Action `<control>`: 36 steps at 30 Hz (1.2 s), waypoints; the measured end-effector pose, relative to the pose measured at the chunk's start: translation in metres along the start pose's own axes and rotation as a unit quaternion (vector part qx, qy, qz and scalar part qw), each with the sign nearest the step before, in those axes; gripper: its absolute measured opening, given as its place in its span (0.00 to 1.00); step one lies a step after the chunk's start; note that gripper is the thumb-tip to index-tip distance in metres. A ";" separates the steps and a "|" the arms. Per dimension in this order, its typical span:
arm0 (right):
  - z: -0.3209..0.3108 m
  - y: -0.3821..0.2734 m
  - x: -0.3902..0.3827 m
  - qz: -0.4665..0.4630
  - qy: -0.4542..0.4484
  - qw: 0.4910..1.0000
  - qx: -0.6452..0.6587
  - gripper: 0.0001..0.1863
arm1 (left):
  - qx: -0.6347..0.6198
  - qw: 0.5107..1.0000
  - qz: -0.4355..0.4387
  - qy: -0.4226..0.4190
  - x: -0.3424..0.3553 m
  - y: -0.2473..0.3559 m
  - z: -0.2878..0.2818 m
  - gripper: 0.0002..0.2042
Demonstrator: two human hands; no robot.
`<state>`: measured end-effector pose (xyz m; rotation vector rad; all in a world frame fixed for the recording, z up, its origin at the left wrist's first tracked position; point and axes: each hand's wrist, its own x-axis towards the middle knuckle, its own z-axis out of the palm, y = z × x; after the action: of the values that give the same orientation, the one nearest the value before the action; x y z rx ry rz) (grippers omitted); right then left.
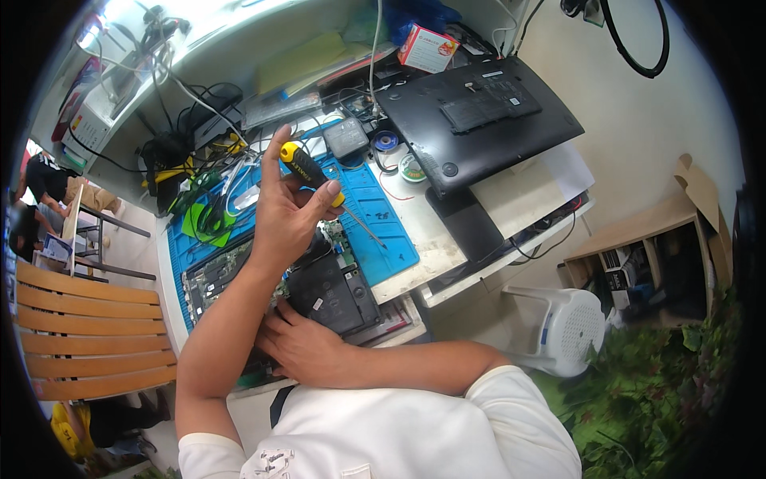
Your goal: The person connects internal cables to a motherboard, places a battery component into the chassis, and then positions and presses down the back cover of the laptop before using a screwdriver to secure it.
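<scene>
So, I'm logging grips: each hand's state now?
Left hand: holding a yellow-and-black, metal-shafted screwdriver.
Right hand: at an opened black laptop base; grip can't be told.

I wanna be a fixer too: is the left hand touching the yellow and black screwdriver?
Touching: the head view shows the left hand gripping the screwdriver by its handle.

Print marks the screwdriver [306, 168] and the red-white box [428, 49].

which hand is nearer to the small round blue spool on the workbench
Left. The left hand, holding a yellow-and-black screwdriver, is raised to the left of the blue spool; the right hand is farther, at the near edge of the opened black laptop.
</scene>
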<state>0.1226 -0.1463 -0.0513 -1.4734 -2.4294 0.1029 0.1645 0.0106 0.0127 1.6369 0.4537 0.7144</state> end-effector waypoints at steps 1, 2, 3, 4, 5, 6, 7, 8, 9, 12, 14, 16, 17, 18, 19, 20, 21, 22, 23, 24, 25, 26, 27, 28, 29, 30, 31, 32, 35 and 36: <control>0.000 0.000 0.000 0.001 -0.001 1.000 0.001 0.45 | 0.001 1.000 -0.002 0.003 -0.002 0.002 -0.002 0.47; -0.001 -0.001 0.000 0.005 -0.001 1.000 0.000 0.45 | 0.002 1.000 -0.004 0.005 -0.004 0.007 -0.004 0.47; -0.001 -0.001 0.000 0.009 -0.001 1.000 -0.001 0.45 | 0.004 1.000 -0.007 0.009 -0.006 0.011 -0.006 0.47; -0.002 -0.001 -0.001 0.012 -0.002 1.000 -0.002 0.46 | -0.001 1.000 -0.004 0.015 -0.009 0.015 -0.009 0.47; -0.003 -0.001 -0.001 0.014 -0.002 1.000 -0.004 0.46 | -0.005 1.000 -0.002 0.024 -0.013 0.019 -0.014 0.47; -0.005 0.000 -0.002 0.014 -0.003 1.000 -0.005 0.47 | -0.009 0.999 0.000 0.034 -0.019 0.023 -0.019 0.47; -0.007 0.001 -0.002 0.013 -0.004 1.000 -0.006 0.48 | -0.020 0.999 0.007 0.041 -0.024 0.028 -0.026 0.47; -0.008 0.001 -0.002 0.010 -0.009 1.000 -0.013 0.49 | -0.019 0.998 0.012 0.051 -0.031 0.031 -0.034 0.47; -0.010 0.003 -0.001 0.006 -0.012 1.000 -0.019 0.50 | -0.017 0.998 0.018 0.062 -0.038 0.035 -0.044 0.47; -0.008 0.002 -0.002 0.007 -0.019 1.000 -0.022 0.52 | -0.009 0.995 0.027 0.095 -0.064 0.051 -0.076 0.46; -0.009 0.002 -0.002 0.008 -0.021 1.000 -0.018 0.52 | 0.003 0.991 0.033 0.127 -0.085 0.061 -0.099 0.45; -0.014 0.001 -0.002 0.012 -0.036 0.999 0.003 0.54 | 0.005 0.986 0.033 0.165 -0.109 0.069 -0.122 0.45; -0.015 0.001 -0.002 0.013 -0.040 0.999 0.005 0.54 | 0.014 0.981 0.033 0.190 -0.122 0.073 -0.133 0.45; -0.016 0.002 -0.002 0.017 -0.043 0.999 0.004 0.55 | 0.022 0.976 0.033 0.212 -0.133 0.076 -0.143 0.45; -0.015 0.002 -0.002 0.018 -0.048 0.999 0.013 0.56 | 0.030 0.973 0.027 0.229 -0.147 0.077 -0.155 0.45; -0.016 0.002 -0.002 0.020 -0.047 0.999 0.018 0.56 | 0.034 0.966 0.027 0.254 -0.159 0.078 -0.165 0.46; -0.016 0.002 -0.001 0.022 -0.046 0.998 0.023 0.55 | 0.045 0.962 0.024 0.268 -0.172 0.078 -0.175 0.46; -0.017 0.002 0.000 0.026 -0.046 0.998 0.028 0.55 | 0.055 0.958 0.022 0.281 -0.185 0.077 -0.184 0.46; -0.018 0.002 0.001 0.027 -0.040 0.998 0.029 0.56 | 0.067 0.953 0.017 0.295 -0.195 0.077 -0.191 0.45; -0.020 0.002 0.002 0.026 -0.040 0.998 0.032 0.56 | 0.079 0.948 0.012 0.309 -0.204 0.077 -0.196 0.45; -0.021 0.001 0.002 0.026 -0.039 0.998 0.035 0.56 | 0.090 0.943 0.007 0.321 -0.212 0.075 -0.201 0.45; -0.022 0.001 0.003 0.027 -0.039 0.998 0.038 0.56 | 0.099 0.938 0.010 0.331 -0.218 0.072 -0.206 0.45; -0.023 0.001 0.004 0.025 -0.038 0.998 0.038 0.57 | 0.107 0.934 0.012 0.340 -0.223 0.068 -0.210 0.45; -0.024 0.000 0.005 0.024 -0.038 0.998 0.037 0.57 | 0.116 0.930 0.014 0.348 -0.227 0.065 -0.214 0.45; -0.026 0.000 0.006 0.025 -0.039 0.998 0.036 0.57 | 0.117 0.928 0.019 0.352 -0.229 0.061 -0.216 0.45; -0.028 0.000 0.006 0.024 -0.049 0.998 0.036 0.56 | 0.119 0.927 0.024 0.355 -0.230 0.057 -0.218 0.45; -0.030 0.000 0.007 0.024 -0.059 0.997 0.035 0.56 | 0.120 0.925 0.029 0.358 -0.231 0.054 -0.220 0.45; -0.030 0.001 0.007 0.025 -0.069 0.997 0.036 0.55 | 0.123 0.926 0.028 0.356 -0.231 0.051 -0.221 0.45; -0.028 0.001 0.005 0.022 -0.063 0.997 0.037 0.55 | 0.126 0.927 0.027 0.351 -0.230 0.044 -0.223 0.45; -0.028 0.001 0.006 0.022 -0.060 0.997 0.038 0.55 | 0.124 0.927 0.026 0.353 -0.230 0.042 -0.224 0.45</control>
<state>0.1293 -0.1435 -0.0234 -1.5279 -2.4579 0.2983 -0.1590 0.0170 0.0250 1.5897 1.0511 1.3369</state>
